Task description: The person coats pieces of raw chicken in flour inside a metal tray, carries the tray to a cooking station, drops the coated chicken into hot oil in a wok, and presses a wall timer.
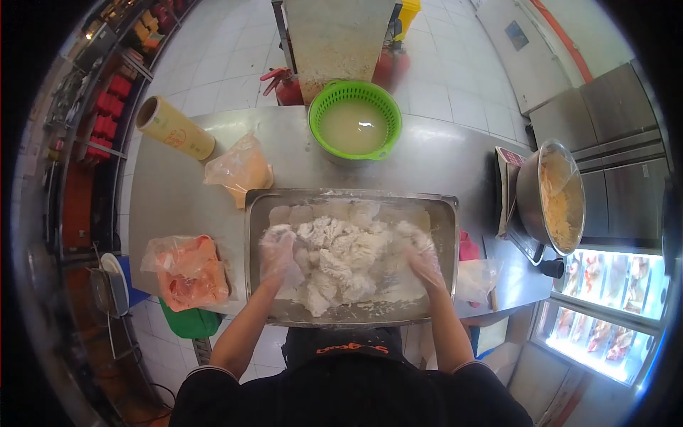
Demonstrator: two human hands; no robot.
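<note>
A person in a dark top stands at a metal counter, seen from above, with both forearms reaching forward into a wide, rectangular metal tray. The left grip and the right grip wear clear plastic gloves dusted with white. Both are blurred, so I cannot tell whether the fingers of either are spread or pressed together.

Between the two grips, inside the tray, lies a heap of lumpy white pieces coated in powder. The left grip is at the heap's left side; the right grip is to its right, over loose white powder near the tray's right wall.

Ahead of both grips, beyond the tray, sits a bright green basket holding cloudy, pale liquid. Ahead and to the left of the left grip is a clear plastic bag with orange contents, and past that a large yellowish roll stands tilted in the view. To the left of the left grip and slightly nearer the person is a pink container partly covered by plastic.

Well to the right of the right grip, a deep metal bowl holds yellowish crumbly material. Nearer the right grip, just outside the tray, lies another plastic bag, whitish and crumpled.
</note>
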